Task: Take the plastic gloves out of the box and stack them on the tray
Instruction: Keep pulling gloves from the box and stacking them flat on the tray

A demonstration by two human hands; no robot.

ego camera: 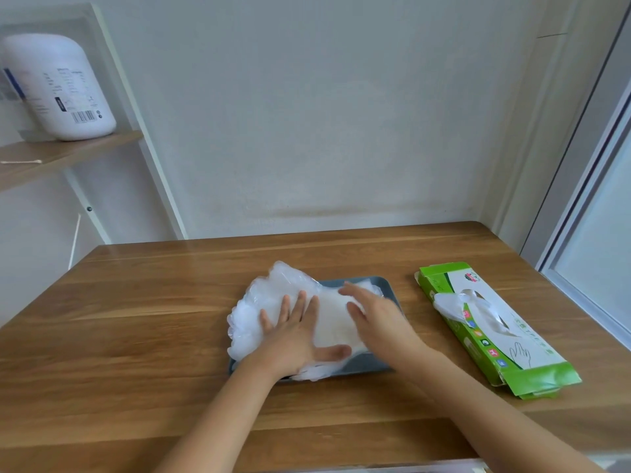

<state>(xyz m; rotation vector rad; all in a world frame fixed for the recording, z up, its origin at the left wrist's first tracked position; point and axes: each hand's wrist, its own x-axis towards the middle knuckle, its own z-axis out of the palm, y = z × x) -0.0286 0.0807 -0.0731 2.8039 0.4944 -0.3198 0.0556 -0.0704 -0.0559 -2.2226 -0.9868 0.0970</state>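
A pile of clear plastic gloves (273, 285) lies on a grey tray (368, 365) in the middle of the table and spills over its left rim. My left hand (293, 332) presses flat on the pile with straight, spread fingers. My right hand (372, 312) lies over the right part of the pile, fingers straight, slightly blurred. The green and white glove box (495, 329) lies flat to the right of the tray. One glove (454, 303) sticks out of its top slot.
The wooden table (136, 319) stands against a white wall. At the left, a white shelf frame carries a wooden board with a large white bottle (65, 87). A window frame (587, 206) runs along the right side.
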